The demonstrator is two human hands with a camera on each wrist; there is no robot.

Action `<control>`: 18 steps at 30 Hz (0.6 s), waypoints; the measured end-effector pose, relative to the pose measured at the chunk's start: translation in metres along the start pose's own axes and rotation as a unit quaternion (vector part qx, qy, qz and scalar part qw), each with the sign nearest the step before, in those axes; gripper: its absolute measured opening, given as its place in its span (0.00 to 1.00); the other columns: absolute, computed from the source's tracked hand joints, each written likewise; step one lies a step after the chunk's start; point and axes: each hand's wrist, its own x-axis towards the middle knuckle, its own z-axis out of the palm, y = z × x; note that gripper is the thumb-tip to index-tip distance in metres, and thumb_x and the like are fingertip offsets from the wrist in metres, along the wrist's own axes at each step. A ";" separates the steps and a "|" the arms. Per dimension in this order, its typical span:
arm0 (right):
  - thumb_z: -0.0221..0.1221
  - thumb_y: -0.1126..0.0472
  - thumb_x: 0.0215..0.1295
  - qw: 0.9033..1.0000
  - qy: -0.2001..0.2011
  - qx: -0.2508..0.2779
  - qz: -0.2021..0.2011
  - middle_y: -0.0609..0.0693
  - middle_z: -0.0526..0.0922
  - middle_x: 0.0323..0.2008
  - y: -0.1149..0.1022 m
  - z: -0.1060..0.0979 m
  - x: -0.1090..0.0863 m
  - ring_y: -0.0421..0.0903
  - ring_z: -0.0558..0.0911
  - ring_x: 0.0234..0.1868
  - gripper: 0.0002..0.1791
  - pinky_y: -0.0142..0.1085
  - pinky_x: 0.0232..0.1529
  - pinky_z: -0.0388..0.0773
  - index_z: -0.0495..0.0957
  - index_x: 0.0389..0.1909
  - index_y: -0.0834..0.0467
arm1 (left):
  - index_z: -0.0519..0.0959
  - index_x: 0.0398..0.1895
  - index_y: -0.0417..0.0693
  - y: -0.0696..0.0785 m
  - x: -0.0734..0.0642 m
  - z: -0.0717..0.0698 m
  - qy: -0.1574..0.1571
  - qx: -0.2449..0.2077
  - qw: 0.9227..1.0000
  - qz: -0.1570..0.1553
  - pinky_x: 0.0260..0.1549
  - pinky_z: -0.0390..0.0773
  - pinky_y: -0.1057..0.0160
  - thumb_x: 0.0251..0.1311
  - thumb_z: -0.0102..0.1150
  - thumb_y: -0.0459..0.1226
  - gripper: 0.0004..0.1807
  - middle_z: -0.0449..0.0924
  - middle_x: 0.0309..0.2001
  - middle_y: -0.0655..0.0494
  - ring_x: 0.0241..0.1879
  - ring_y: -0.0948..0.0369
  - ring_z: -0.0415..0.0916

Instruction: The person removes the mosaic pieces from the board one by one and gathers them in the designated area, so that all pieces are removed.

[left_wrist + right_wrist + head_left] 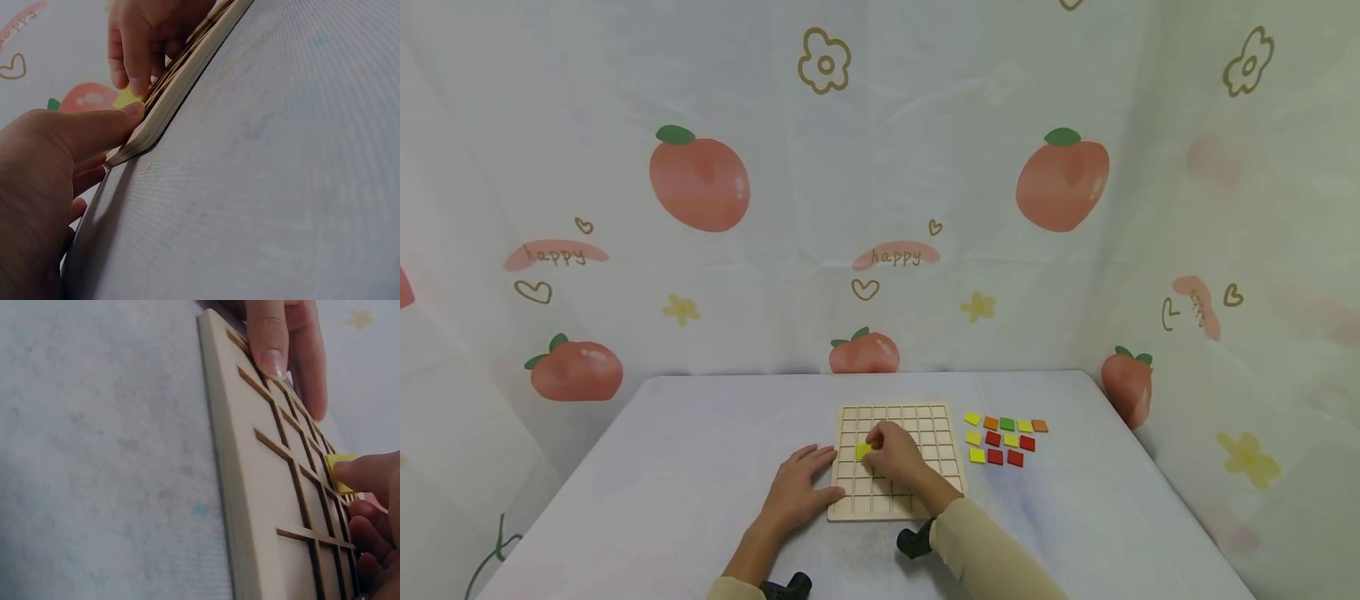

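A light wooden board (887,508) with a grid of square cells lies on the table. My left hand (799,487) steadies its left edge, fingers stretched along the side and thumb (103,130) on the near left corner. Over the left half of the grid, my right hand (897,454) pinches a small square yellow tile (862,451) between thumb and fingers. In the right wrist view the thumb (369,472) covers part of this yellow tile (340,484), which sits at the grid. The right hand hides several cells behind it.
To the right of the board are loose square tiles in rough rows: several yellow, several red, orange ones (1040,426) and one green tile (1007,424). The white-covered table (700,467) meets a printed cloth backdrop (775,317) at the back and sides.
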 end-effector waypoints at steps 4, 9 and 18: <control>0.68 0.65 0.56 1.000 0.000 0.014 -0.005 0.43 0.73 0.29 0.003 0.002 0.000 0.41 0.72 0.30 0.12 0.35 0.32 0.71 0.75 0.36 0.55 | 0.78 0.60 0.47 -0.001 0.001 0.001 0.001 0.006 1.000 0.002 0.60 0.61 0.38 0.49 0.68 0.53 0.35 0.76 0.60 0.55 0.66 0.47 0.63; 0.67 0.65 0.58 1.000 -0.001 0.017 -0.013 0.42 0.73 0.29 0.004 0.004 -0.001 0.41 0.72 0.30 0.11 0.35 0.31 0.70 0.75 0.38 0.54 | 0.78 0.60 0.46 0.000 0.001 0.001 0.000 0.002 1.000 0.002 0.60 0.61 0.38 0.49 0.68 0.53 0.35 0.76 0.60 0.54 0.66 0.47 0.63; 0.66 0.66 0.58 0.998 0.011 0.047 -0.028 0.42 0.75 0.29 0.005 0.004 -0.004 0.40 0.74 0.32 0.09 0.35 0.33 0.72 0.78 0.38 0.54 | 0.78 0.61 0.47 0.001 0.000 0.000 -0.003 0.002 1.000 -0.011 0.61 0.60 0.39 0.50 0.68 0.53 0.35 0.76 0.61 0.55 0.66 0.47 0.62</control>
